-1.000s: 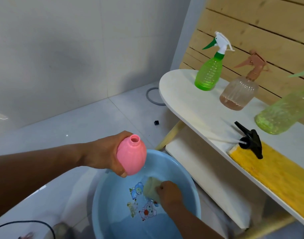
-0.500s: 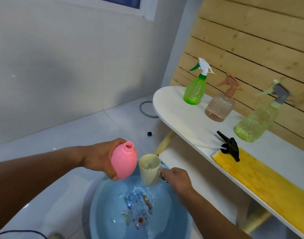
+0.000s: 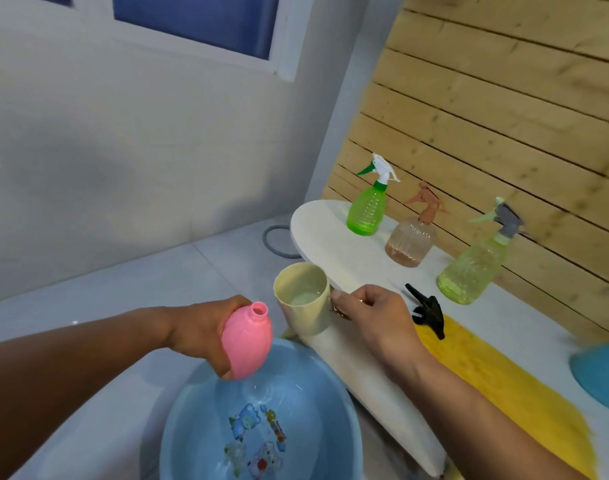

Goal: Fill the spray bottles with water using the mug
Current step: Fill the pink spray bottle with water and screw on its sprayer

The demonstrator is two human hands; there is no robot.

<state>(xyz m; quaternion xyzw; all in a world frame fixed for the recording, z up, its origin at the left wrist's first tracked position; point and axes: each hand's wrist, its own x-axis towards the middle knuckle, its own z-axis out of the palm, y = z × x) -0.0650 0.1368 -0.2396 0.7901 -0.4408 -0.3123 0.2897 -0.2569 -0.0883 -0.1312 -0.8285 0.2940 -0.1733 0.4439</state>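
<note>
My left hand (image 3: pixel 199 332) grips a pink bottle (image 3: pixel 248 342) without its spray head, its open neck tilted up to the right, above a blue basin (image 3: pixel 344 441) of water. My right hand (image 3: pixel 369 315) holds a cream mug (image 3: pixel 303 299) by its handle, upright, just right of the bottle's neck; water shows inside the mug. A black spray head (image 3: pixel 429 310) lies loose on the white bench (image 3: pixel 327 233).
On the bench stand a green spray bottle (image 3: pixel 367 211), a brownish one (image 3: pixel 412 242) and a yellow-green one (image 3: pixel 472 268). A yellow cloth (image 3: pixel 504 382) lies on the bench and a blue object (image 3: pixel 600 375) sits at the right edge. Wooden slats back the bench.
My right hand lifted the mug out of the basin water and raised it beside the bottle's neck. My left hand kept the pink bottle over the basin. The view tilted upward.
</note>
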